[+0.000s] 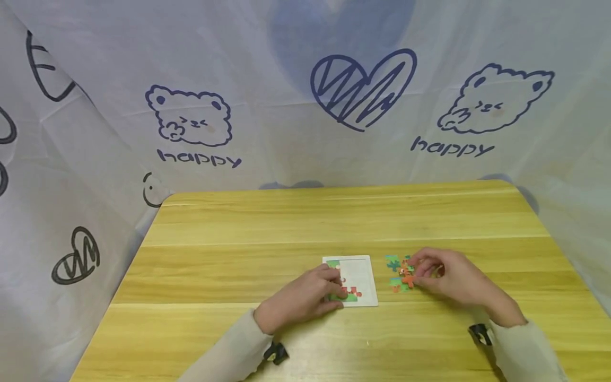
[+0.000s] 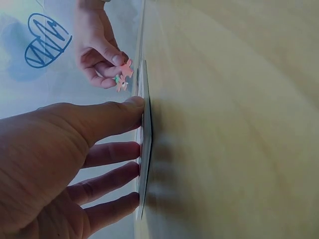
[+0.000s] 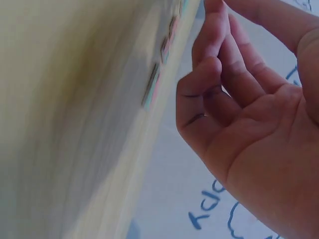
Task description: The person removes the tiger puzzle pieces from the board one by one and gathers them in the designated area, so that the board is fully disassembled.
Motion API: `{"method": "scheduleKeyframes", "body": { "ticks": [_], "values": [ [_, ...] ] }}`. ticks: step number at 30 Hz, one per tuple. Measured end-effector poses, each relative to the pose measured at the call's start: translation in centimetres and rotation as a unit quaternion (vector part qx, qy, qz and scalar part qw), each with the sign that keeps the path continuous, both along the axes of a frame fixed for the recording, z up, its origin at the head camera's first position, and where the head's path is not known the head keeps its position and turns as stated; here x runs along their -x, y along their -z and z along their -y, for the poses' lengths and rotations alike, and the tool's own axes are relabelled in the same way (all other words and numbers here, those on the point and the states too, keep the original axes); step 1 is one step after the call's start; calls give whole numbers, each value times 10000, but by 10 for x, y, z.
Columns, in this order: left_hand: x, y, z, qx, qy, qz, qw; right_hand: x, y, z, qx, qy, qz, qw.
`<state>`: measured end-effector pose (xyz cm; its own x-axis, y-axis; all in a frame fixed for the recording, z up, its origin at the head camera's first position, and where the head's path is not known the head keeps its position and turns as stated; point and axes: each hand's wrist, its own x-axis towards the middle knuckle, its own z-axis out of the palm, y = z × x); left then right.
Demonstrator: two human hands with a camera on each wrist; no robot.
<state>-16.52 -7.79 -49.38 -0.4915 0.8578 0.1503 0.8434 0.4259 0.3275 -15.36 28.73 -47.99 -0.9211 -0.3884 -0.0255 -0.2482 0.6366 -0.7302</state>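
Note:
A white square puzzle tray [image 1: 360, 276] lies on the table, with green and red jigsaw pieces [image 1: 350, 297] along its left side and lower edge. My left hand [image 1: 307, 294] rests over the tray's left part, its thumb and spread fingertips touching it in the left wrist view. Right of the tray, my right hand [image 1: 451, 276] pinches an orange puzzle piece [image 2: 127, 68] between thumb and fingers. That piece is upright in the left wrist view, with a white and green patterned part below it. In the right wrist view my right fingertips are partly cut off at the top.
Several loose puzzle pieces [image 1: 393, 262], green, blue and orange, lie close together between the tray and my right hand. The wooden table [image 1: 238, 223] ends at a white curtain [image 1: 267, 132] printed with bears and hearts. Dark bands sit at both wrists.

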Motion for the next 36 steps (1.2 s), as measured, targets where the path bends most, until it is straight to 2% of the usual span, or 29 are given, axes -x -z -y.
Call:
{"method": "scheduleKeyframes", "body": {
  "ticks": [7, 22, 29, 36],
  "values": [
    [-1, -1, 0, 62, -43, 62, 10000, 2, 2, -16, 53, -147, 171, 9997],
    [-2, -3, -1, 87, -74, 71, 9999, 2, 2, -28, 71, -353, 584, 9976],
    [-2, -2, -1, 134, -112, 95, 9998, 1, 2, -27, -102, -263, 329, 9991],
    [-3, -3, -1, 90, -129, 112, 9998, 0, 1, -25, -178, -110, 282, 9994]
  ]
}}
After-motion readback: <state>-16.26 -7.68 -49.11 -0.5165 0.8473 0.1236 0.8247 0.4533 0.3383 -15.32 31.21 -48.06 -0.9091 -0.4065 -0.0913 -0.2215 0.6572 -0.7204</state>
